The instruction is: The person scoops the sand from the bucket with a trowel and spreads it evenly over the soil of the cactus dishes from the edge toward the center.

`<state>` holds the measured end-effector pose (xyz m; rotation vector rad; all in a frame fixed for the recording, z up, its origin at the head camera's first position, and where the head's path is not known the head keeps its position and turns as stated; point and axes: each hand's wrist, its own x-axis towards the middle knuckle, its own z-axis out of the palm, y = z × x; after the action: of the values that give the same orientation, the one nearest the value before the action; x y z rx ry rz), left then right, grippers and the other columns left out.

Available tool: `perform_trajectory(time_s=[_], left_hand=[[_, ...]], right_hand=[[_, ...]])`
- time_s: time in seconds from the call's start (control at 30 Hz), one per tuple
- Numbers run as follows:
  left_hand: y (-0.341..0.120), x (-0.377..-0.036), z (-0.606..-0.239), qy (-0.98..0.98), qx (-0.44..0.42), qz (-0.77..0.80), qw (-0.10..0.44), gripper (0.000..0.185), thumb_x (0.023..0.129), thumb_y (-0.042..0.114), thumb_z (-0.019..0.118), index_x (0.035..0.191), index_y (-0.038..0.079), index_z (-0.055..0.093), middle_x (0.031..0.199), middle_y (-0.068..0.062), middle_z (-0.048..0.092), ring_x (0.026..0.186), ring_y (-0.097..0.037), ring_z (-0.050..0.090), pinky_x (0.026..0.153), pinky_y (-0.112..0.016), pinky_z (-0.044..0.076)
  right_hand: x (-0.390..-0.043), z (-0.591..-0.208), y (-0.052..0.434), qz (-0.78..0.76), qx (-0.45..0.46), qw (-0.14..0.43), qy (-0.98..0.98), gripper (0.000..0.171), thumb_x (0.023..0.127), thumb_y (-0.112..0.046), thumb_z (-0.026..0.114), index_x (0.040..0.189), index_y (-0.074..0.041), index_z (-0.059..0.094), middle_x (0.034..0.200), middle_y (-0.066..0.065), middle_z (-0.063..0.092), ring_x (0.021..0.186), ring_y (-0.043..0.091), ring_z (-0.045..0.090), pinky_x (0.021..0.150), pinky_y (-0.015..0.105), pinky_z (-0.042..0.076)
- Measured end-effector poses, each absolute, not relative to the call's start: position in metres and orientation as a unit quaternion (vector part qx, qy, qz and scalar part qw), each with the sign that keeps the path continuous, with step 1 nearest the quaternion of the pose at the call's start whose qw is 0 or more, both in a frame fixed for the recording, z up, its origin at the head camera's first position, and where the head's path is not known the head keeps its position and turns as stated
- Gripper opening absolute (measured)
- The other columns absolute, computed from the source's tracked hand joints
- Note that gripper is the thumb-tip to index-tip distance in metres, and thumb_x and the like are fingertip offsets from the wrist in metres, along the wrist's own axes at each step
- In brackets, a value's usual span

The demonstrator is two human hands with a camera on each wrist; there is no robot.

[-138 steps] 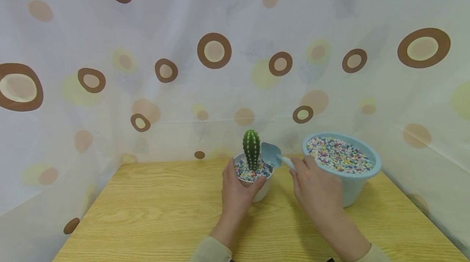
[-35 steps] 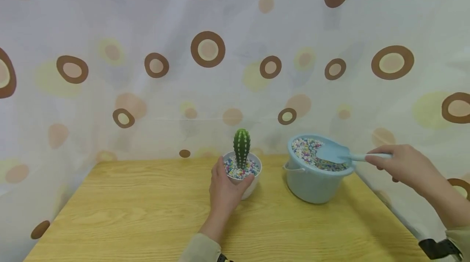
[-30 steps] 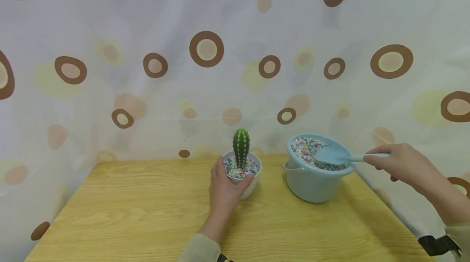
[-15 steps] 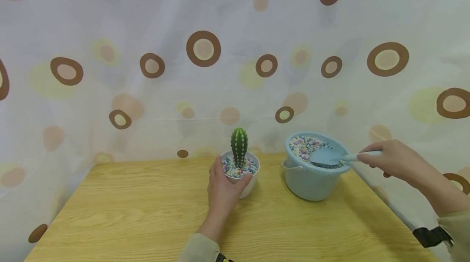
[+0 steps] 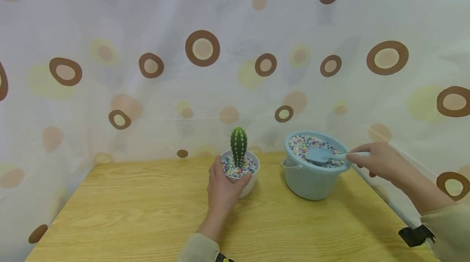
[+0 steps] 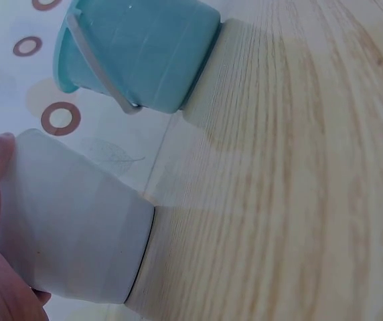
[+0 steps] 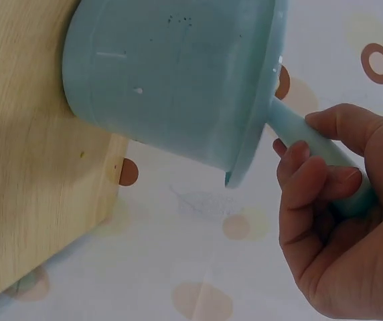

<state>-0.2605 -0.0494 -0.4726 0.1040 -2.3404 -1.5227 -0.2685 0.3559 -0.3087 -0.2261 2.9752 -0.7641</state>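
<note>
A small green cactus [image 5: 239,144] stands upright among multicoloured pebbles [image 5: 235,169] in a white flowerpot [image 5: 249,187] on the table. My left hand [image 5: 225,190] grips the near side of that pot, thumb to the right and fingers to the left. To the right stands a light blue bucket [image 5: 310,182] filled with similar pebbles [image 5: 302,144]. My right hand [image 5: 378,160] holds the handle of a light blue toy shovel [image 5: 320,154], its blade down on the pebbles inside the bucket. In the right wrist view, fingers curl round the shovel's handle [image 7: 312,137]; the bucket wall hides the blade.
The wooden table [image 5: 147,209] carries the pot and the bucket. A white spotted curtain [image 5: 165,17] hangs close behind and at both sides. The bucket's white carrying handle [image 6: 101,63] hangs down on the side facing the pot.
Earlier the shovel was tipped over the pot's pebbles; it has since gone right into the bucket. Over the last second my right hand pushes it leftward and deeper. My left hand keeps hold of the pot.
</note>
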Motion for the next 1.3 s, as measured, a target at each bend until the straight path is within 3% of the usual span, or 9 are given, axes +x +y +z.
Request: perform_trajectory(time_s=[0.33, 0.53, 0.77, 0.93, 1.17, 1.3], left_hand=[[-0.049, -0.26, -0.472, -0.823, 0.041, -0.539, 0.172, 0.116, 0.088, 0.057, 0.09, 0.172, 0.005, 0.03, 0.169, -0.025, 0.038, 0.147, -0.053, 0.047, 0.114, -0.073, 0.044], [-0.048, -0.261, -0.473, -0.823, 0.041, -0.541, 0.167, 0.117, 0.088, 0.057, 0.09, 0.173, 0.006, 0.029, 0.17, -0.024, 0.037, 0.148, -0.052, 0.047, 0.116, -0.072, 0.043], [-0.047, -0.26, -0.476, -0.822, 0.042, -0.545, 0.161, 0.118, 0.088, 0.059, 0.089, 0.173, 0.006, 0.028, 0.171, -0.023, 0.036, 0.149, -0.052, 0.045, 0.116, -0.071, 0.043], [-0.047, -0.258, -0.478, -0.82, 0.047, -0.546, 0.163, 0.117, 0.087, 0.058, 0.09, 0.173, 0.007, 0.029, 0.171, -0.023, 0.037, 0.149, -0.052, 0.045, 0.116, -0.072, 0.042], [-0.048, -0.258, -0.475, -0.82, 0.042, -0.544, 0.176, 0.116, 0.088, 0.058, 0.09, 0.172, 0.004, 0.03, 0.168, -0.026, 0.038, 0.146, -0.054, 0.047, 0.114, -0.074, 0.044], [-0.049, -0.259, -0.472, -0.822, 0.042, -0.54, 0.173, 0.117, 0.088, 0.058, 0.09, 0.172, 0.005, 0.029, 0.169, -0.026, 0.038, 0.147, -0.054, 0.047, 0.114, -0.073, 0.044]], right_hand=[[-0.272, -0.319, 0.348, -0.213, -0.068, 0.004, 0.975, 0.065, 0.113, -0.046, 0.064, 0.142, 0.012, 0.065, 0.103, 0.01, 0.076, 0.065, 0.024, 0.061, 0.063, 0.04, 0.048], [-0.272, -0.326, 0.349, -0.224, -0.05, 0.003, 0.973, 0.068, 0.113, -0.049, 0.062, 0.144, 0.011, 0.064, 0.075, 0.004, 0.067, 0.067, 0.024, 0.063, 0.062, 0.04, 0.049], [-0.27, -0.335, 0.353, -0.256, -0.04, -0.007, 0.966, 0.062, 0.113, -0.046, 0.063, 0.139, 0.01, 0.069, 0.095, 0.006, 0.073, 0.074, 0.023, 0.067, 0.067, 0.04, 0.052], [-0.267, -0.337, 0.344, -0.232, -0.048, -0.029, 0.971, 0.06, 0.113, -0.047, 0.063, 0.138, 0.007, 0.071, 0.09, 0.005, 0.073, 0.07, 0.022, 0.065, 0.063, 0.04, 0.05], [-0.268, -0.331, 0.336, -0.218, -0.049, -0.044, 0.974, 0.062, 0.112, -0.049, 0.062, 0.139, 0.006, 0.071, 0.121, 0.023, 0.076, 0.074, 0.02, 0.069, 0.064, 0.04, 0.052], [-0.268, -0.329, 0.337, -0.228, -0.042, -0.036, 0.972, 0.064, 0.113, -0.05, 0.062, 0.14, 0.008, 0.069, 0.117, 0.023, 0.076, 0.075, 0.022, 0.07, 0.065, 0.04, 0.052]])
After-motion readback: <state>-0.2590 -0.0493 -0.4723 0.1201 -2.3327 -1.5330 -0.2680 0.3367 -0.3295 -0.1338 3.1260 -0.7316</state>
